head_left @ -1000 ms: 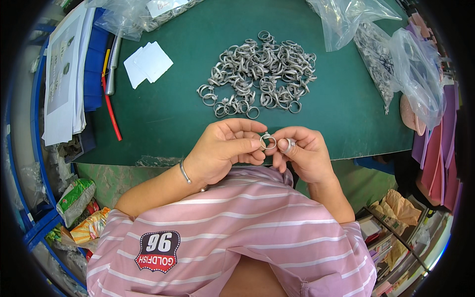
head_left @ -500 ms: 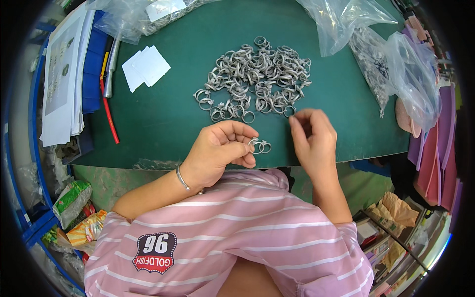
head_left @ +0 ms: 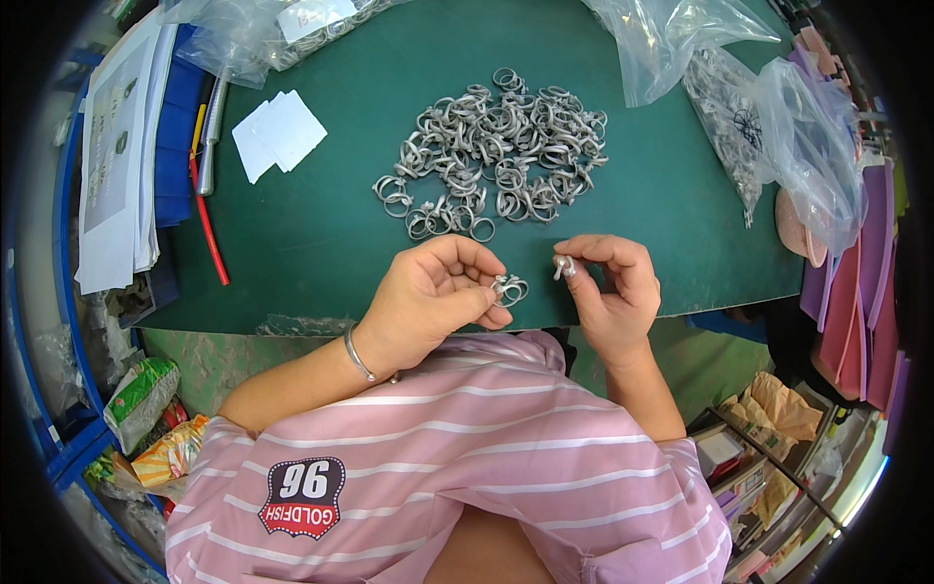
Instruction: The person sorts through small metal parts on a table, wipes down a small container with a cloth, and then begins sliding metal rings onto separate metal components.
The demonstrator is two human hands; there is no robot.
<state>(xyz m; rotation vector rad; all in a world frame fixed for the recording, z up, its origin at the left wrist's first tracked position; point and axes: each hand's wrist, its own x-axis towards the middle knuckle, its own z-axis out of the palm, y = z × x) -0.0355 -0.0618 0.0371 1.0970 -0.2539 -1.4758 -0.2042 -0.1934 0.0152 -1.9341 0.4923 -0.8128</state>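
Observation:
My left hand (head_left: 440, 284) pinches a few grey metal rings (head_left: 511, 290) between thumb and fingers, close to the table's near edge. To its right my right hand (head_left: 619, 292) is closed on a single ring (head_left: 564, 266), held between thumb and forefinger and seen nearly edge-on. A gap lies between the two hands. Just beyond them a loose pile of many similar grey rings (head_left: 506, 146) is heaped on the green table (head_left: 341, 214).
White paper slips (head_left: 279, 134) lie left of the pile, near a red pen (head_left: 211, 238) and a blue bin (head_left: 177, 156) with papers (head_left: 122, 156). Clear plastic bags (head_left: 681, 44) sit at the far right; another bag (head_left: 243, 44) of rings is at the far left.
My right hand has drawn back from the pile's near edge with a ring, which now shows between its fingertips. My left hand still holds its rings, slightly turned.

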